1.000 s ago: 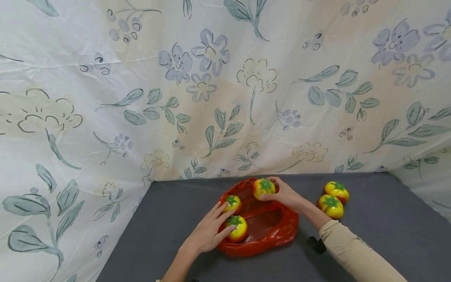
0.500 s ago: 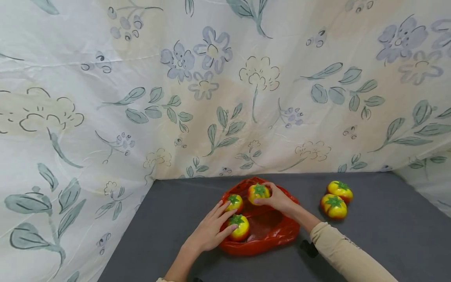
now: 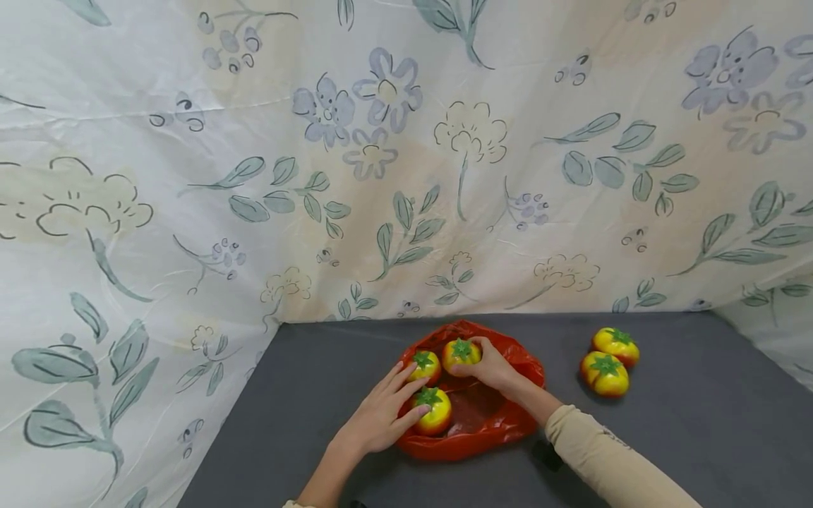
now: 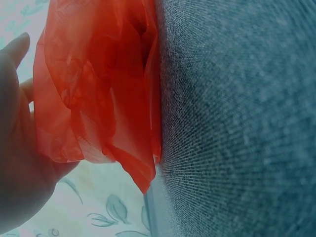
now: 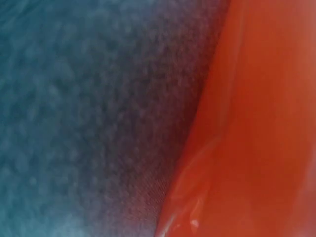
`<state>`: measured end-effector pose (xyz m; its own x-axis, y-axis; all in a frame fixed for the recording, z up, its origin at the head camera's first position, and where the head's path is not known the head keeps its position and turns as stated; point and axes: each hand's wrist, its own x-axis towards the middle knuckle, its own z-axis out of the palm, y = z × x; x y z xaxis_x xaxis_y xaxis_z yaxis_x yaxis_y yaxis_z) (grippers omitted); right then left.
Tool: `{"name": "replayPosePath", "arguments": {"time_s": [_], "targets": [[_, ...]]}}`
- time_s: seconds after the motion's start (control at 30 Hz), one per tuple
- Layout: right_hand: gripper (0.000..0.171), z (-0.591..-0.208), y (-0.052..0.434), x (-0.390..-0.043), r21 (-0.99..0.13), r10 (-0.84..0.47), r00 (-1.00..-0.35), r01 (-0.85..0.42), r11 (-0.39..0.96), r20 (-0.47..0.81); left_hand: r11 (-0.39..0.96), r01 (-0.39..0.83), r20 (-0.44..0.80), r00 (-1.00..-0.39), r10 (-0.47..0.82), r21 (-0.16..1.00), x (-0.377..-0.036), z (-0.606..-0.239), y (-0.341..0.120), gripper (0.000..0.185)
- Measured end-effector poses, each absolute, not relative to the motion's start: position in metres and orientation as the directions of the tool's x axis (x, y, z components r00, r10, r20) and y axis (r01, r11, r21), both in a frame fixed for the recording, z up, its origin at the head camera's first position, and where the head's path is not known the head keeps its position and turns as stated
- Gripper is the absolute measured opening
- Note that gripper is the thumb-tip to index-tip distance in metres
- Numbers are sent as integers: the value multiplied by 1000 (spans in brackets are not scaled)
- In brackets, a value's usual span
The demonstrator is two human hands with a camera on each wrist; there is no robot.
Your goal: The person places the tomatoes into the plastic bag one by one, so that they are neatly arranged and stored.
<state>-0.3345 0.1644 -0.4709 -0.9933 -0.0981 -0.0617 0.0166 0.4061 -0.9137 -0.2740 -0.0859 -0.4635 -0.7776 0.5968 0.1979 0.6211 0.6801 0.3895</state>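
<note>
At a crinkled plastic bag (image 3: pixel 466 446), the right hand (image 3: pixel 492 368) grips a glossy round fruit (image 3: pixel 460 357), left hand (image 3: pixel 376 415) outspread.

1. A person's left arm enters from the bottom edge, its bare forearm (image 3: pixel 330 469) slanting up and rightward, with a sliver of beige cuff (image 3: pixel 294 504) at the bottom.
2. The left hand (image 3: pixel 375 418) shows its back, fingers (image 3: pixel 407 389) extended and spread, thumb (image 3: pixel 409 419) set apart below them.
3. The right arm reaches in from the lower right, its beige sleeve (image 3: pixel 612 455) ending below the bare wrist (image 3: pixel 536 402).
4. The right hand (image 3: pixel 490 365) points leftward, thumb and fingers curved toward each other in a grip.
</note>
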Motion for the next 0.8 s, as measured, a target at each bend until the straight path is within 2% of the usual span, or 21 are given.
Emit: {"name": "replayPosePath", "arguments": {"time_s": [0.4, 0.8], "targets": [[83, -474, 158, -334, -928, -76, -993, 53, 369, -87, 678, 626, 198, -774, 601, 386, -274, -462, -86, 58], [84, -477, 151, -335, -920, -64, -996, 27, 391, -56, 663, 632, 204, -767, 608, 402, -273, -461, -86, 58]]}}
